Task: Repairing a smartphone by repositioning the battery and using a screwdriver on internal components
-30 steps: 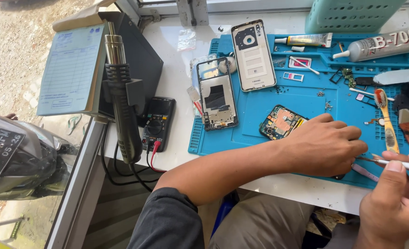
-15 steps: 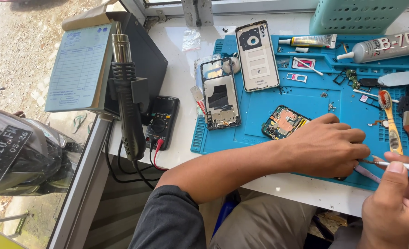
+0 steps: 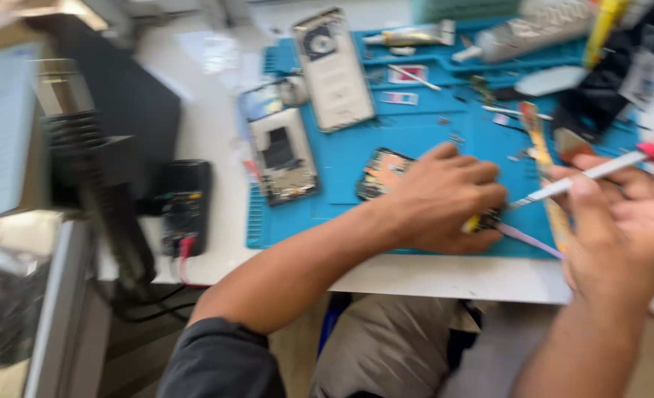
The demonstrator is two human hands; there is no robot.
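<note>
Left hand (image 3: pixel 445 199) pinches a small part (image 3: pixel 481 221) on the blue mat (image 3: pixel 415 140); right hand (image 3: pixel 621 214) grips a white tool (image 3: pixel 585 177), tip just beside it.

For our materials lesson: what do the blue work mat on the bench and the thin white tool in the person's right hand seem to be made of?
The blue work mat looks like soft silicone or rubber: matte, with moulded trays along its far edge. The thin white tool in the right hand has a silvery tip, probably metal, and a red end; its shaft material is unclear in the blur.
</note>
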